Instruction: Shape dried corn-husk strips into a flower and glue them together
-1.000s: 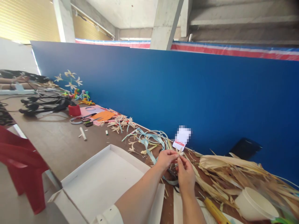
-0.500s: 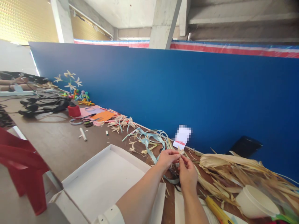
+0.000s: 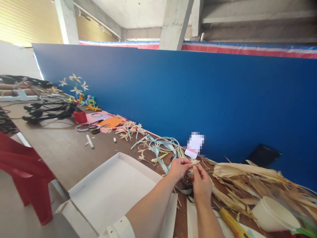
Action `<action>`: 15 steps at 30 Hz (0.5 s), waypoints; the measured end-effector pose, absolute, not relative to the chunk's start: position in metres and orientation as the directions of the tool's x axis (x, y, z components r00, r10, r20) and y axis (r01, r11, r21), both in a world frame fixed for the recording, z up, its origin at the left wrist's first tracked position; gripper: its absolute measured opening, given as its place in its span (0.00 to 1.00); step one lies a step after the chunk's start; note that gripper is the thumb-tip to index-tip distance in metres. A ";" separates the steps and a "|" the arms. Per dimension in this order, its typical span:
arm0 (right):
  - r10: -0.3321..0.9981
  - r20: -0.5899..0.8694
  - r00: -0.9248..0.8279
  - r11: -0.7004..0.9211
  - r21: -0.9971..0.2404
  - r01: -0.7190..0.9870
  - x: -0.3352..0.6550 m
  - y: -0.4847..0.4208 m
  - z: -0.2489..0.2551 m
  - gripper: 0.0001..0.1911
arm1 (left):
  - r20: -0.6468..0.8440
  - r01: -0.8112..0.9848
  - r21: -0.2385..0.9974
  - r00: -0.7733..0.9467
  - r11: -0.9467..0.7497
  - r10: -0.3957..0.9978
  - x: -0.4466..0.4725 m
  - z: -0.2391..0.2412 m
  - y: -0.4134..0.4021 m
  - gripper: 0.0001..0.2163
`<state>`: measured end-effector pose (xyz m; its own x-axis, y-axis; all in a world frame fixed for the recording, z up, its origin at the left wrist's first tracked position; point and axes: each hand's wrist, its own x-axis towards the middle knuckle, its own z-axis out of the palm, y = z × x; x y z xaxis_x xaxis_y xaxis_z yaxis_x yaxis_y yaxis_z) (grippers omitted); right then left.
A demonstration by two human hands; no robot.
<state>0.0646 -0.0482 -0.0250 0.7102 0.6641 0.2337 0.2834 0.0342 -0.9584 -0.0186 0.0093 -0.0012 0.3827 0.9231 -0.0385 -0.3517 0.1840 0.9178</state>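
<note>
My left hand [image 3: 178, 168] and my right hand [image 3: 201, 182] meet above the brown table [image 3: 61, 150], both pinching a small pale corn-husk piece [image 3: 193, 162] between fingertips. Pale blue ribbon strips [image 3: 160, 147] lie just beyond and under the hands. A heap of dried corn husks [image 3: 252, 183] spreads to the right of my right hand.
A white shallow box lid [image 3: 109, 191] lies at my left forearm. A white bowl [image 3: 274, 216] and a yellow-handled tool [image 3: 230, 223] sit at the right. Farther left are scissors [image 3: 90, 127], a red spool [image 3: 79, 116], paper flowers [image 3: 74, 84], black cables [image 3: 47, 110]. A red chair [image 3: 24, 175] stands left; a blue board [image 3: 198, 99] backs the table.
Both hands have stayed together on the husk piece, shifting slightly right and down in the picture; my fingers have reworked their pinch on it.
</note>
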 end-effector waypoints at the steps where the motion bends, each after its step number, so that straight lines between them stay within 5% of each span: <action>1: 0.659 0.226 0.718 0.038 -0.963 0.268 0.065 -0.048 -0.026 0.26 | -0.033 -0.338 0.925 0.389 0.176 0.921 -0.019 -0.002 0.009 0.03; 15: 0.634 0.222 0.740 0.027 -0.964 0.266 0.074 -0.046 -0.031 0.26 | 0.051 -0.202 0.979 0.382 0.030 0.923 -0.014 -0.012 0.012 0.08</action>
<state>0.0745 -0.0457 -0.0310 0.7405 0.6343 0.2221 0.2661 0.0267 -0.9636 -0.0140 0.0119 -0.0123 0.3820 0.9228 0.0507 -0.2017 0.0297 0.9790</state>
